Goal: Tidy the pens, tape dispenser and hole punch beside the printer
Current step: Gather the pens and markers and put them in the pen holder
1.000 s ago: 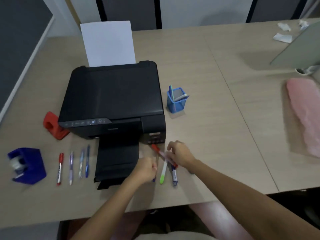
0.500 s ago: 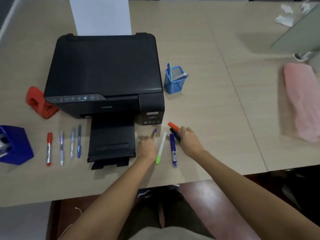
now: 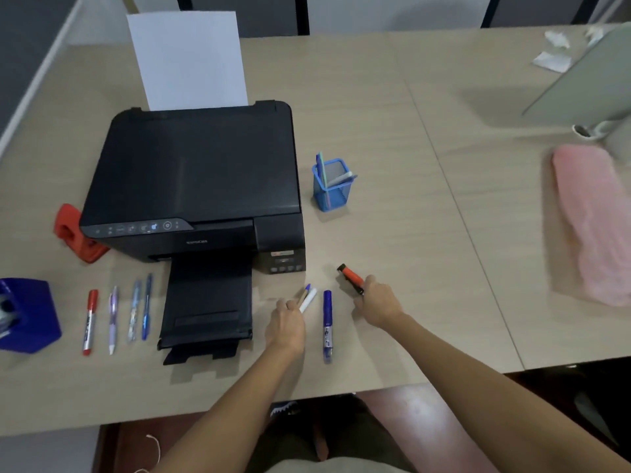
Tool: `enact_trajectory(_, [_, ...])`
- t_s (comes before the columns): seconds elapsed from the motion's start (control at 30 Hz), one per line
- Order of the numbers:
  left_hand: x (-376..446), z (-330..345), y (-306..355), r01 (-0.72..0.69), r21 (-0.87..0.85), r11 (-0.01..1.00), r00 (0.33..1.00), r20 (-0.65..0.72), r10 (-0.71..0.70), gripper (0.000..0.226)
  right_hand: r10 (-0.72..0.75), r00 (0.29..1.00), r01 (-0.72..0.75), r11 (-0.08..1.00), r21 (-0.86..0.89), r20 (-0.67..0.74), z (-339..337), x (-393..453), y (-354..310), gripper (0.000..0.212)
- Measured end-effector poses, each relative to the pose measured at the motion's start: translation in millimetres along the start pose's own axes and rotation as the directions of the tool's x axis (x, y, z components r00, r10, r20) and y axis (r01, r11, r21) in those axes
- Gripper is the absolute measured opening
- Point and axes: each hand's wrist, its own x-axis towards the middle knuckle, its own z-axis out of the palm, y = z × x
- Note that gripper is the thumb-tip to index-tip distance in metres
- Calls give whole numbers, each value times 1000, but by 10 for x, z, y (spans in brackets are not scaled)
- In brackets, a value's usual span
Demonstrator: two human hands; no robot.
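My left hand (image 3: pixel 286 325) grips a white highlighter (image 3: pixel 308 299) together with a thin blue-tipped pen (image 3: pixel 305 291), just right of the black printer (image 3: pixel 198 186). An orange marker (image 3: pixel 351 278) is held in my right hand (image 3: pixel 375 302), its cap pointing up-left. Between the hands a blue marker (image 3: pixel 327 324) lies flat on the table. Left of the printer's tray lie a red marker (image 3: pixel 89 320) and three pens (image 3: pixel 131 314) in a row. The blue tape dispenser (image 3: pixel 25 315) sits at the far left, the red hole punch (image 3: pixel 73 233) beside the printer's left side.
A blue mesh pen cup (image 3: pixel 330 186) with a few pens stands right of the printer. White paper (image 3: pixel 187 59) sticks up from its feeder. A pink cloth (image 3: pixel 594 220) lies at the right, crumpled tissues (image 3: pixel 555 58) at the far right back. The table edge (image 3: pixel 341 392) runs near my body.
My left hand has picked up the white highlighter along with the thin pen. My right hand holds the orange marker a little further right. The view has tilted up.
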Motion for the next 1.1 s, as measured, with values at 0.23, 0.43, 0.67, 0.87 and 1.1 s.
enact_trajectory(0.23, [-263,-539,517,-200,-356,913,975,18,221,20,72,994,2,710,704,-76,-917,306,-49,16])
enact_trajectory(0.43, [106,-1483,1419,-241,-875,420,967,-180,181,17,38,996,63,394,917,-85,-1748,761,-470,16])
enact_trajectory(0.67, [1101,-1848,1815,-206,-971,122,953,-228,-201,15,-69,995,83,190,978,-71,-2078,1244,-865,22])
enact_trajectory(0.87, [1515,-1516,1822,-119,-954,277,915,-213,-342,21,-136,984,163,397,903,-118,-2005,1608,-1073,8])
enact_trajectory(1.1, [1669,-1379,1803,-170,-908,383,902,-300,-311,25,-161,983,182,760,623,-91,-1785,1783,-1028,17])
